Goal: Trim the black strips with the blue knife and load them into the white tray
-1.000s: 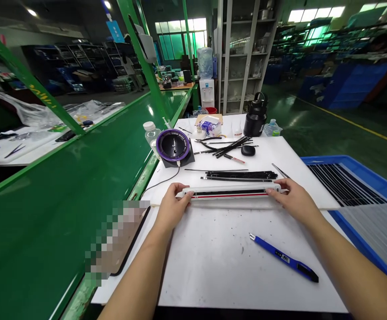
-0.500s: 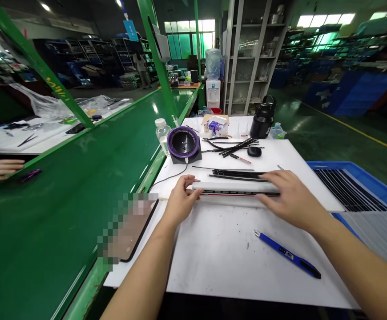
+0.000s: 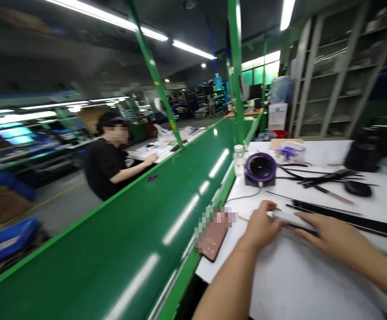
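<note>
My left hand (image 3: 262, 226) is closed on the near-left end of a long white bar (image 3: 292, 218) with a dark stripe along its side. The bar lies along the white worktop (image 3: 300, 275). My right hand (image 3: 335, 233) grips across the same bar further right, thumb on the near side and fingers over the top, and hides part of it. Just beyond the bar lie several thin black strips (image 3: 356, 215). To the left of my left hand is a phone (image 3: 213, 238), partly pixelated.
A purple-rimmed round device (image 3: 260, 168) with a cable and a clear bottle (image 3: 239, 161) stand at the back. A black mouse-like object (image 3: 358, 188) and a dark flask (image 3: 368, 149) are on the right. Left runs a green conveyor (image 3: 167, 209); beyond it sits a person (image 3: 105, 160).
The view has swung left, bringing the seated co-worker into sight and the blue cutter out of clear view. My right hand has come closer to my left along the bar.
</note>
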Demonstrator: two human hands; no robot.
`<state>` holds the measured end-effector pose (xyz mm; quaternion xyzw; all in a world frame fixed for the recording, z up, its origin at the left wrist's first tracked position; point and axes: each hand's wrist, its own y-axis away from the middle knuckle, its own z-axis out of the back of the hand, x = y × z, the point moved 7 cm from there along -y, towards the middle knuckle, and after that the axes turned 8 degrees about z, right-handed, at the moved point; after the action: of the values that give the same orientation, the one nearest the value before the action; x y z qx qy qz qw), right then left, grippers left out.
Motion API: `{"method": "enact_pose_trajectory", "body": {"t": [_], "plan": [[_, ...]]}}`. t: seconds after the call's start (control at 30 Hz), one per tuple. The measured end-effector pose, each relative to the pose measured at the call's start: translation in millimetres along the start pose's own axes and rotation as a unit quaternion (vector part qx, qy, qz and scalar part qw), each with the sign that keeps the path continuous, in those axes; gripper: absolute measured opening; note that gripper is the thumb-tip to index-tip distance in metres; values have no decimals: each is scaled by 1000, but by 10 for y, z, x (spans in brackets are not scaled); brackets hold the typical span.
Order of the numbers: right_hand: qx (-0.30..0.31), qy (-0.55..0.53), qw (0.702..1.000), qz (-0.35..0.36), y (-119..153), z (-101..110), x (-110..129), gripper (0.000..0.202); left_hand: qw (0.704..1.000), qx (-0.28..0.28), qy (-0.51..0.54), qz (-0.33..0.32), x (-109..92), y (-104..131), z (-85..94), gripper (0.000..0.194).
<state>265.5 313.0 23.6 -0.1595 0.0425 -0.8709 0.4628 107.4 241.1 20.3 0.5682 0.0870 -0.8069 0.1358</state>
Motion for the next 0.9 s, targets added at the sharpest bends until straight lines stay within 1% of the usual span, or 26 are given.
{"method": "enact_pose_trajectory", "body": {"t": [0.07,0.1,0.17,0.23,0.3,0.37,0.5,0.63,0.77,0.83,0.9], "plan": [[-9,-9,1000,4,2,-171,-194,61,1000,-5,-15,4,13,30,13,43],[-25,-5,1000,-9,3,-226,-292,63,1000,-7,-20,6,20,46,18,44],[-21,-4,1000,-8,3,-327,-381,67,1000,-10,-27,9,29,75,25,44],[0,3,1000,-7,16,-344,-378,68,1000,-9,-27,12,34,89,28,42],[27,9,1000,-4,36,-282,-309,68,1000,-6,-22,12,38,75,32,40],[49,12,999,-5,52,-172,-221,66,1000,-4,-16,10,40,43,38,38],[70,3,997,-17,53,42,-85,55,1000,-7,-9,7,37,-22,49,36],[58,-2,998,-14,42,192,-9,49,1000,7,-19,-5,-14,-55,54,31],[40,9,999,-28,121,325,-80,50,998,-1,-55,-21,-98,-59,103,28],[29,13,999,-31,206,411,-132,47,996,-12,-87,-31,-180,-20,142,30],[22,10,999,-24,320,519,-140,43,991,-18,-125,-43,-316,75,186,32]]}}
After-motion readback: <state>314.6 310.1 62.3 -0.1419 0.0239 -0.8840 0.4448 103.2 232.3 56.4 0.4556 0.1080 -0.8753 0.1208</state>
